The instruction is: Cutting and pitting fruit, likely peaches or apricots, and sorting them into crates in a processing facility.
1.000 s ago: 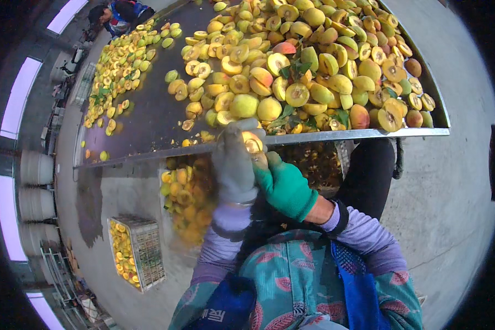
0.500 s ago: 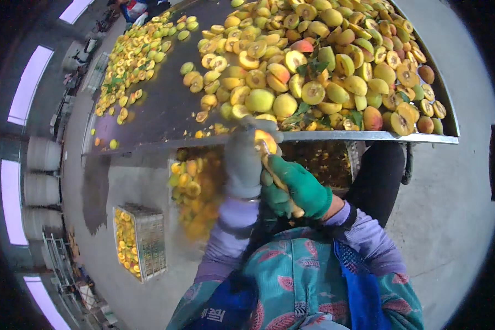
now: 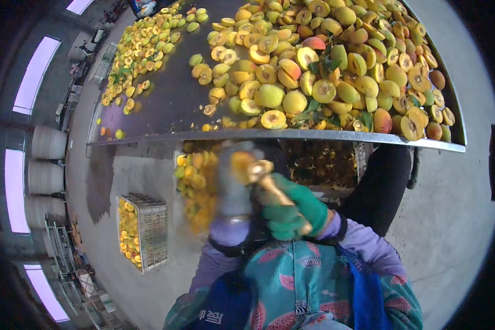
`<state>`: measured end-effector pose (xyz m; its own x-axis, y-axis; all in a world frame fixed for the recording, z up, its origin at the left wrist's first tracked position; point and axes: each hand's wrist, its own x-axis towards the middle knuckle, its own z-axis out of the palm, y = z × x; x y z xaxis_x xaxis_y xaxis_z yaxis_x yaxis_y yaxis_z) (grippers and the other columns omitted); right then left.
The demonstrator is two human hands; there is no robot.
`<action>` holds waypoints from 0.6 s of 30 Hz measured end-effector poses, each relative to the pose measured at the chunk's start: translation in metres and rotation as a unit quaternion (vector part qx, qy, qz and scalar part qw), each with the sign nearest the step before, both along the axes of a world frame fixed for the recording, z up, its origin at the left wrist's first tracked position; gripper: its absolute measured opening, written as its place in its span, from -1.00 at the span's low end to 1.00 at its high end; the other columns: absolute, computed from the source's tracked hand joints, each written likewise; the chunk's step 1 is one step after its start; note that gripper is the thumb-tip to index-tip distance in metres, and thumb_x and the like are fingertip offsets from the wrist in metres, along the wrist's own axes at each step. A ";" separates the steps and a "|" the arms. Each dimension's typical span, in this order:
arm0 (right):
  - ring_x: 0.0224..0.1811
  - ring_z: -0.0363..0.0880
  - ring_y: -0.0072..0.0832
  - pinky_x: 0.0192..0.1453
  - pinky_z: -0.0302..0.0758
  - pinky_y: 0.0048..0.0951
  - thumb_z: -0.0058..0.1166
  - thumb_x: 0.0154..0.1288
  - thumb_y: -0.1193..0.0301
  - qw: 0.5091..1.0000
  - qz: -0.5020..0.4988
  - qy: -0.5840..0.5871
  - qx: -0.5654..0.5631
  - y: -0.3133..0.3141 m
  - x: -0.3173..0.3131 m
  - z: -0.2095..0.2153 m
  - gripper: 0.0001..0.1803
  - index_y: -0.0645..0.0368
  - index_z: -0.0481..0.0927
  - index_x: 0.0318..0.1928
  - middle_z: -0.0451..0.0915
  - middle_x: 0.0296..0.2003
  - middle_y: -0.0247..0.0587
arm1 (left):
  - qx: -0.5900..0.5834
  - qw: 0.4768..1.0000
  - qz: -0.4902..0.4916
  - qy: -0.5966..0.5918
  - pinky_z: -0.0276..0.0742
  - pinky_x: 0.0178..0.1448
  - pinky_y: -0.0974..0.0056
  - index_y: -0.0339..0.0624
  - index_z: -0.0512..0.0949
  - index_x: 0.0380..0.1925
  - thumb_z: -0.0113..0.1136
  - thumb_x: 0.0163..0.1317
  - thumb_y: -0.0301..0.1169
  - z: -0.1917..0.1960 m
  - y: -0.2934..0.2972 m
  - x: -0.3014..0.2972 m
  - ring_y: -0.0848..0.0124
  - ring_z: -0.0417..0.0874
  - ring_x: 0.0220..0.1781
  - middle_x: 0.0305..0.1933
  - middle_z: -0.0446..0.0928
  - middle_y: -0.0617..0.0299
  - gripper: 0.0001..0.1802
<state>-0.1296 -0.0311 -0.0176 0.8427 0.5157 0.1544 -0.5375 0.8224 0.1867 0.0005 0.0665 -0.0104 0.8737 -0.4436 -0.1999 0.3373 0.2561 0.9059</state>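
Fruit piece (image 3: 241,165), motion-blurred, held in the left hand (image 3: 232,188) before the table (image 3: 313,135); right hand (image 3: 302,208) closed around a tan-handled tool (image 3: 281,194). I judge the fruit light, soft, slippery where cut, best cradled by its rounded skin.

Soft indoor light; pale-violet rectangular panels (image 3: 36,76) glare at left. Grey-gloved left hand (image 3: 234,184) motion-smeared. Fisheye bows silver metal table edge (image 3: 324,136); corners black.
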 end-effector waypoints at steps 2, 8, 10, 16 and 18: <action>-0.82 0.15 -0.65 -0.71 0.14 -0.55 -0.30 0.36 -0.06 0.997 -0.062 0.053 0.010 -0.026 -0.024 0.005 -0.58 0.00 0.39 -0.28 0.30 -0.75 -0.49 | -0.073 0.995 0.062 0.042 0.54 -0.45 0.18 -0.13 0.54 -0.29 0.03 0.23 -0.10 -0.023 0.070 0.039 0.18 0.61 -0.46 -0.35 0.57 0.05 -0.67; -0.83 0.27 -0.57 -0.74 0.32 -0.52 -0.23 0.36 0.00 0.904 -0.099 0.287 -0.300 -0.059 -0.025 -0.058 -0.60 0.06 0.42 -0.28 0.41 -0.71 -0.37 | 0.451 0.540 -0.012 -0.710 0.49 -0.23 0.14 -0.17 0.56 -0.32 0.16 0.06 -0.30 0.004 0.001 0.087 0.12 0.59 -0.27 -0.36 0.56 -0.03 -0.78; -0.83 0.29 -0.56 -0.77 0.30 -0.53 -0.22 0.36 0.00 0.844 -0.126 0.240 -0.463 -0.056 -0.010 -0.028 -0.59 0.10 0.44 -0.29 0.40 -0.71 -0.36 | 0.512 0.597 -0.110 -0.608 0.49 -0.15 0.10 -0.20 0.55 -0.29 0.15 0.03 -0.31 -0.006 -0.065 0.100 0.05 0.58 -0.18 -0.29 0.56 -0.07 -0.74; -0.69 0.41 -0.48 -0.65 0.33 -0.51 -0.12 0.34 0.07 0.758 -0.274 0.201 -0.557 -0.065 0.012 -0.028 -0.61 0.18 0.48 -0.25 0.45 -0.63 -0.26 | 0.533 0.586 -0.347 -0.502 0.51 -0.14 0.10 -0.28 0.51 -0.23 0.20 -0.01 -0.19 -0.004 -0.094 0.136 0.09 0.61 -0.22 -0.30 0.58 -0.07 -0.58; -0.61 0.46 -0.21 -0.53 0.39 -0.28 -0.10 0.33 0.12 0.615 -0.346 0.130 -0.697 -0.056 0.018 -0.026 -0.60 0.24 0.46 -0.13 0.46 -0.61 -0.06 | 0.522 0.651 -0.356 -0.421 0.52 -0.17 0.18 -0.27 0.51 -0.24 0.23 -0.02 -0.19 0.009 -0.071 0.138 0.21 0.62 -0.27 -0.35 0.59 0.04 -0.58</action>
<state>-0.1115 -0.0875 -0.0435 0.8379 -0.5008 -0.2172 -0.0696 0.2966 -0.9525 0.1384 -0.0046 -0.0009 0.5151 -0.8027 -0.3006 -0.6950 -0.5964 0.4016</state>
